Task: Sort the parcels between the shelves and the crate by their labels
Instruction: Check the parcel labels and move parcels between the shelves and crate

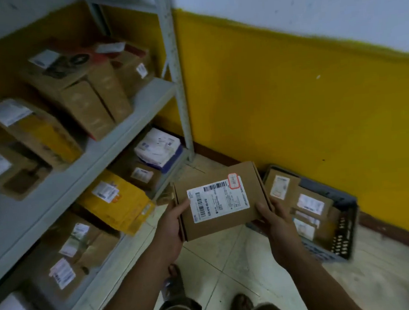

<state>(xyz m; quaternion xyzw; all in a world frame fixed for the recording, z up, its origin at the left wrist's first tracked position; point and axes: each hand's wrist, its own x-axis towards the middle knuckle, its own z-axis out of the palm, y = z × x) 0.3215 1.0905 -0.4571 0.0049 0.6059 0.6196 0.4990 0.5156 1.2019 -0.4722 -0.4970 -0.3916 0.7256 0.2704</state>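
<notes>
Parcel (pixel 220 200), a flat stiff cardboard box, is being held label-up between the shelves (pixel 80 150) and the crate (pixel 336 230). Left hand (pixel 172 227) and right hand (pixel 275 219) are gripping its opposite edges; it is probably light and easy to hold.

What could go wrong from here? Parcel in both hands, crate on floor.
The flat brown cardboard parcel is pinched only at its side edges by the left hand and right hand; freeing one hand might drop it.
The dark slatted plastic crate already holds leaning boxes; another may slide off.
The yellow padded mailer seems to jut past the grey metal shelving; a brush could dislodge it.
</notes>
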